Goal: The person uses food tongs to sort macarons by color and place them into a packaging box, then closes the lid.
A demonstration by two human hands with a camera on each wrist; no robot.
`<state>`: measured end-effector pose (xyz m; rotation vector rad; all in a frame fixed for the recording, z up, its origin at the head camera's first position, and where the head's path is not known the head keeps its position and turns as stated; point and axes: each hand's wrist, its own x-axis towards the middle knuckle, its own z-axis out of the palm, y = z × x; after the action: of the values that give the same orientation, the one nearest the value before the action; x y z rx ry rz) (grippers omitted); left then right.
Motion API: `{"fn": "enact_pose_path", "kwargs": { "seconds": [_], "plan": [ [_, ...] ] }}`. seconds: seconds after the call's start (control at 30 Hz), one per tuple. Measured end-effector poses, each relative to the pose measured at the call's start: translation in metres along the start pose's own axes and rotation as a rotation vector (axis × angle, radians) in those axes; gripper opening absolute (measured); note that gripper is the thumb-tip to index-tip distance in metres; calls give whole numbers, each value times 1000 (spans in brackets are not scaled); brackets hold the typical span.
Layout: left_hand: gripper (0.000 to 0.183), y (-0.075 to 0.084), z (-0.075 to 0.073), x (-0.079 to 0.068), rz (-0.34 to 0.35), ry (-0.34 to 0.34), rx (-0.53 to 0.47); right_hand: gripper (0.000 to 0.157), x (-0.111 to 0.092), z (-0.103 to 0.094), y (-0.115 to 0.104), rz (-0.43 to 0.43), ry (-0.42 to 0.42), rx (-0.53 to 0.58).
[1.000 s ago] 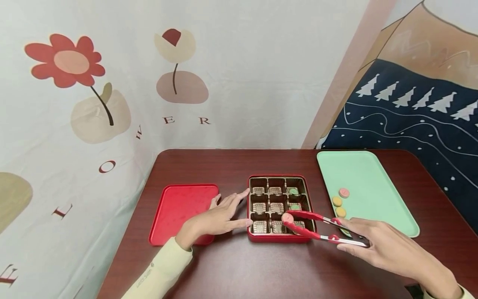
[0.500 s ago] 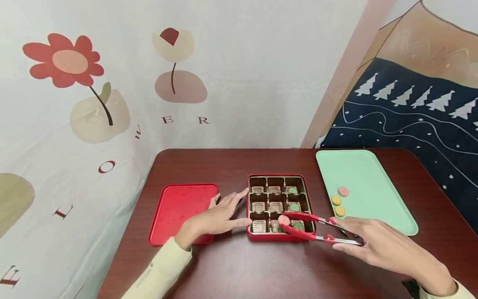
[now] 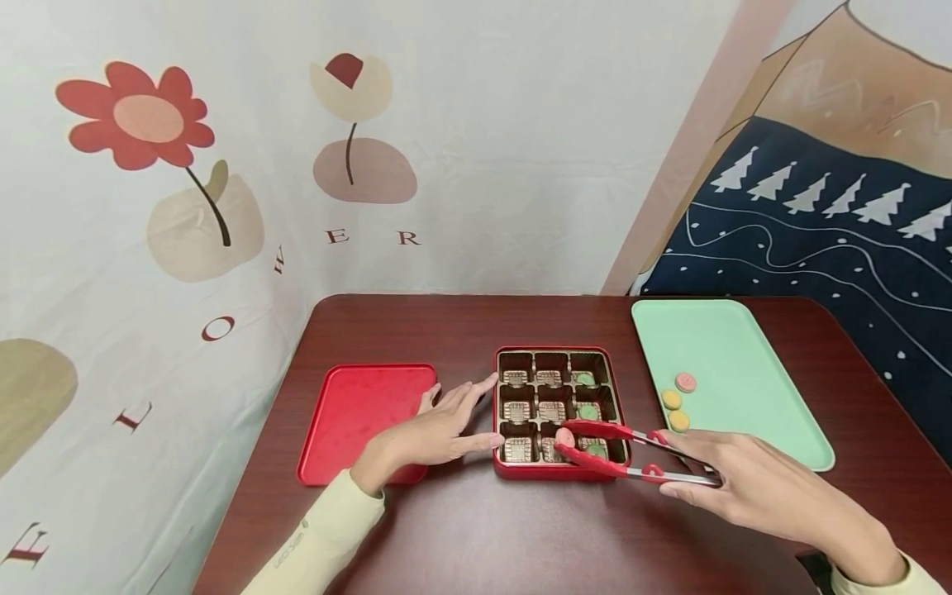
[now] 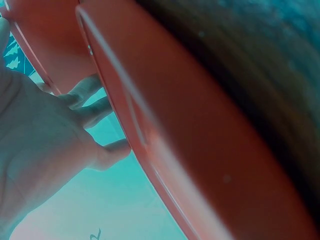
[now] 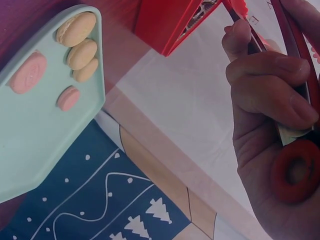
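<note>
My right hand (image 3: 773,487) grips red-tipped metal tongs (image 3: 606,466). A pink macaron (image 3: 565,438) is pinched between the tong tips, over the front middle compartment of a red box (image 3: 554,473). A gold-brown insert divides the box into small compartments. Green macarons (image 3: 587,411) sit down its right column, one in each compartment. My left hand (image 3: 427,434), fingers spread and fairly straight, touches the box's left side with thumb and fingertips. The left wrist view shows those fingers (image 4: 117,150) against the red wall. Whether the macaron touches the compartment floor, I cannot tell.
A mint-green tray (image 3: 744,355) stands at the right with pink macarons (image 5: 69,98) and yellow macarons (image 5: 82,53), partly hidden by my right hand in the head view. To the left lies a red lid (image 3: 364,413), partly under my left hand. Everything rests on a brown table (image 3: 461,529).
The tongs and pink macaron have shifted slightly left and lower; the macaron now appears narrower, more edge-on. The front right green macaron has come into view. My left hand stays against the box.
</note>
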<state>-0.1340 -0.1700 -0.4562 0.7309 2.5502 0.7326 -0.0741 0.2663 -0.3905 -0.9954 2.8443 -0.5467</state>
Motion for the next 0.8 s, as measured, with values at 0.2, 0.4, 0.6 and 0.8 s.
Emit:
{"fn": "enact_pose_path", "kwargs": {
  "seconds": [0.2,0.4,0.6,0.8],
  "plan": [
    [98,-1,1,1,8,7,1,67,1,0,0,3,3,11],
    [98,-1,2,2,7,6,-1,70,0,1,0,17,18,-6],
    [98,-1,2,3,8,3,-8,70,-8,6,2,29,78,-3],
    [98,-4,3,3,14,16,-6,78,-15,6,5,96,86,-44]
  ]
}}
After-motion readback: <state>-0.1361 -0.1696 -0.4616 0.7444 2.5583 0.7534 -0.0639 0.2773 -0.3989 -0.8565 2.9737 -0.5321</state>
